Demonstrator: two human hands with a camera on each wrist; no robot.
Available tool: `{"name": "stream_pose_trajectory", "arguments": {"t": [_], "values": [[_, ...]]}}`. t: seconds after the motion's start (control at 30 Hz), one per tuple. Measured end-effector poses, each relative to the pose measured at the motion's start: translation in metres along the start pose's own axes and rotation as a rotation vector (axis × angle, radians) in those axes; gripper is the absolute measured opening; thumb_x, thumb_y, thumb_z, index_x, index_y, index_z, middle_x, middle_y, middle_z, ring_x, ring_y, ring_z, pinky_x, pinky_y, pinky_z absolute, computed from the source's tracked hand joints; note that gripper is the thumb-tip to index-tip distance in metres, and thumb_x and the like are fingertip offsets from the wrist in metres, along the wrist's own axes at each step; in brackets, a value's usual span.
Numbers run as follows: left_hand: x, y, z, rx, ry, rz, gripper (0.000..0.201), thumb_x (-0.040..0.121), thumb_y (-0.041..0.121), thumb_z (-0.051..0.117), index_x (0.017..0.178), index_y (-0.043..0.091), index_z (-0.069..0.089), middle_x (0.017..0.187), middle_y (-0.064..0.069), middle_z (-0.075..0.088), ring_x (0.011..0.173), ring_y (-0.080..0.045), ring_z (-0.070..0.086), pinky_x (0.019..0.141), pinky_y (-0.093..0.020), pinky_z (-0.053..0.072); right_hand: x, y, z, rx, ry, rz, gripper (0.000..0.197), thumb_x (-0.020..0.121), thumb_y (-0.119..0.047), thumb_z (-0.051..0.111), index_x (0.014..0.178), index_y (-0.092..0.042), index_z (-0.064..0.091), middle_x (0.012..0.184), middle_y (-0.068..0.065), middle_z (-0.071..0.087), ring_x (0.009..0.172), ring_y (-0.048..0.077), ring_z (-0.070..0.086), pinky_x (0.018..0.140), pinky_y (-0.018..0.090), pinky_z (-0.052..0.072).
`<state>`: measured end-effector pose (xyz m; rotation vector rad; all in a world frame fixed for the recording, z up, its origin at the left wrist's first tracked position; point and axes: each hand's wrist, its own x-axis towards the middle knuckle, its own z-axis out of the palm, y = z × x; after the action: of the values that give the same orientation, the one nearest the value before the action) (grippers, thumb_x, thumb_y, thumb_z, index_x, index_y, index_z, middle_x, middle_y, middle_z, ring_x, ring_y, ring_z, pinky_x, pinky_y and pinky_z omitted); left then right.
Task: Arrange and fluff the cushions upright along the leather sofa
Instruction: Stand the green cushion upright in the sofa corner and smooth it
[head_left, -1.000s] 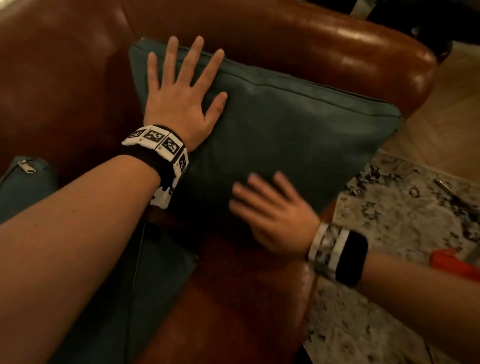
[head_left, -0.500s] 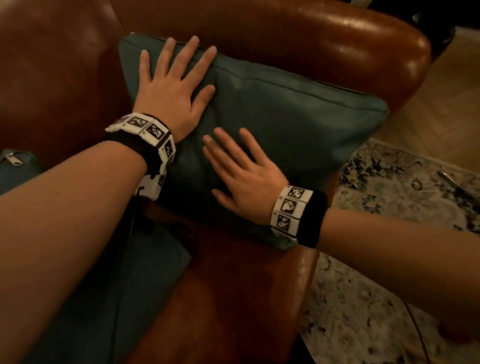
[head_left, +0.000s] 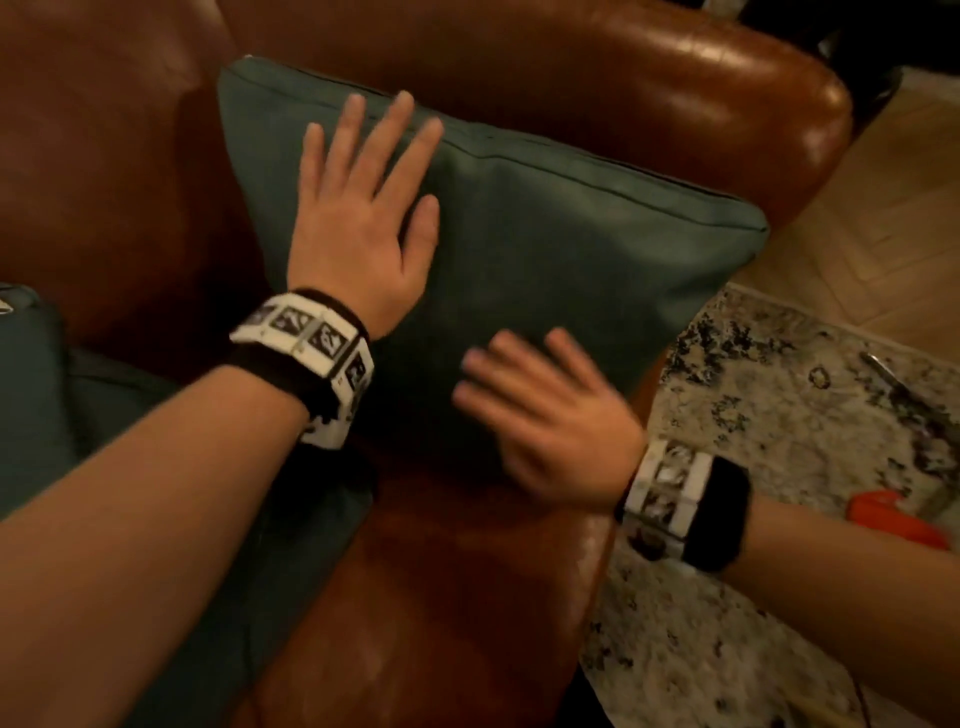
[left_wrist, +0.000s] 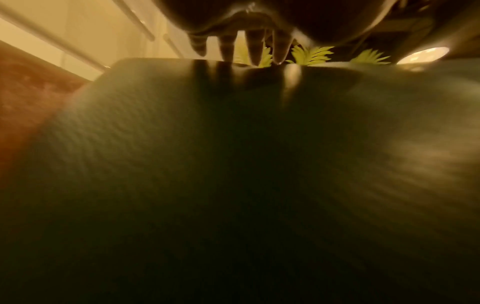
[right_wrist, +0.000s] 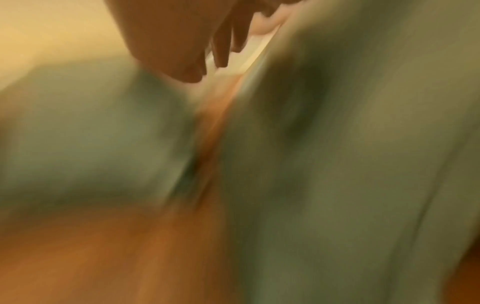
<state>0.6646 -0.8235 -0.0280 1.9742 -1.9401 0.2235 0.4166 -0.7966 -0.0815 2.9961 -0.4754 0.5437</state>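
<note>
Here, a teal cushion (head_left: 545, 249) is standing upright in the corner of a brown leather sofa (head_left: 597, 88), leaning against the rounded arm and backrest, its bottom edge sitting on the seat. The left hand (head_left: 358, 228) is lying flat against the cushion's upper left part, its fingers (head_left: 395, 130) spread wide and straight, tips reaching up to the seam near the top edge; it is holding nothing. In the left wrist view those fingers (left_wrist: 255, 49) are stretching to the cushion's top (left_wrist: 233, 144), with green fronds showing behind.

The right hand (head_left: 550, 415) is hovering at the cushion's lower front, blurred, its fingers (head_left: 493, 364) straight and loosely spread, gripping nothing; whether they are touching the fabric cannot be told. The right wrist view is smeared too, showing only extended fingers (right_wrist: 221, 47) beside teal cloth.

A second teal cushion (head_left: 171, 545) is lying flat on the seat at the left, under the left forearm. Both wrists are wearing black bands with white marker blocks. Right of the sofa, a speckled rug (head_left: 779, 415) is covering a wooden floor (head_left: 872, 208), with an orange object (head_left: 883, 519) lying on the rug.
</note>
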Motion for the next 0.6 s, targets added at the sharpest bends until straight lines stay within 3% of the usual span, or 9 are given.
{"name": "stream_pose_trajectory", "arguments": {"t": [0.07,0.13,0.2,0.27,0.37,0.43,0.5,0.57,0.6], "values": [[-0.022,0.02,0.012,0.012,0.001,0.142,0.054,0.1,0.039,0.028,0.152,0.025,0.029,0.161,-0.004,0.023,0.15,-0.031,0.014,0.12,-0.055,0.011,0.014,0.039,-0.025,-0.12,0.144,0.271,0.054,0.093,-0.027,0.049,0.146,-0.016,0.044,0.153,0.01,0.038,0.146,0.031,0.026,0.119,0.053,0.015],[-0.036,0.028,0.026,0.069,-0.072,0.152,0.056,0.099,0.038,0.031,0.154,0.028,0.023,0.162,-0.003,0.018,0.15,-0.033,0.011,0.12,-0.054,0.008,0.007,0.054,-0.02,-0.202,0.116,0.356,0.058,0.095,-0.035,0.048,0.149,-0.017,0.038,0.156,0.011,0.033,0.146,0.035,0.023,0.119,0.055,0.012],[-0.036,0.028,0.033,0.088,-0.105,0.116,0.058,0.099,0.038,0.031,0.154,0.031,0.018,0.163,-0.003,0.014,0.151,-0.033,0.008,0.121,-0.053,0.005,-0.025,0.038,0.015,-0.226,-0.044,0.144,0.059,0.094,-0.042,0.047,0.15,-0.025,0.036,0.157,0.006,0.028,0.149,0.033,0.015,0.119,0.055,0.005],[-0.03,0.028,0.033,0.092,-0.111,0.107,0.058,0.099,0.039,0.029,0.155,0.031,0.016,0.164,-0.002,0.012,0.151,-0.032,0.008,0.121,-0.053,0.005,-0.072,0.01,0.054,-0.269,-0.415,-0.155,0.064,0.089,-0.042,0.056,0.149,-0.027,0.039,0.159,0.0,0.023,0.151,0.029,-0.003,0.121,0.05,-0.006],[-0.029,0.033,0.032,0.089,-0.11,0.101,0.058,0.1,0.042,0.026,0.155,0.032,0.013,0.164,-0.001,0.009,0.151,-0.032,0.005,0.12,-0.054,0.006,-0.114,-0.008,0.078,-0.355,-0.744,-0.187,0.07,0.075,-0.034,0.072,0.141,-0.018,0.052,0.16,-0.001,0.018,0.15,0.025,-0.016,0.121,0.043,-0.011],[-0.034,0.035,0.029,0.1,-0.097,0.094,0.057,0.1,0.042,0.027,0.155,0.032,0.013,0.164,-0.002,0.009,0.151,-0.032,0.005,0.121,-0.054,0.006,-0.105,-0.015,0.068,-0.249,-0.658,-0.152,0.05,0.084,-0.03,0.062,0.133,-0.017,0.06,0.156,0.003,0.036,0.151,0.025,0.012,0.122,0.044,0.003],[-0.036,0.034,0.029,0.093,-0.071,0.081,0.058,0.1,0.041,0.029,0.155,0.031,0.015,0.164,-0.002,0.011,0.151,-0.033,0.007,0.121,-0.054,0.006,-0.081,-0.012,0.034,0.001,-0.403,-0.117,0.042,0.09,-0.027,0.049,0.127,-0.016,0.065,0.134,0.005,0.061,0.129,0.025,0.051,0.109,0.043,0.031],[-0.042,0.04,0.032,0.052,-0.012,-0.002,0.058,0.098,0.04,0.032,0.154,0.029,0.019,0.163,-0.003,0.015,0.15,-0.034,0.009,0.121,-0.053,0.008,-0.033,0.01,-0.017,0.105,-0.04,0.018,0.042,0.093,-0.024,0.043,0.127,-0.016,0.066,0.125,0.006,0.067,0.113,0.027,0.058,0.095,0.044,0.041],[-0.047,0.045,0.034,0.019,0.017,-0.049,0.058,0.098,0.04,0.034,0.154,0.029,0.021,0.163,-0.003,0.016,0.15,-0.034,0.01,0.121,-0.053,0.009,-0.007,0.028,-0.042,0.057,0.07,0.124,0.042,0.094,-0.023,0.044,0.131,-0.016,0.062,0.131,0.007,0.063,0.118,0.029,0.055,0.099,0.047,0.041]]}}
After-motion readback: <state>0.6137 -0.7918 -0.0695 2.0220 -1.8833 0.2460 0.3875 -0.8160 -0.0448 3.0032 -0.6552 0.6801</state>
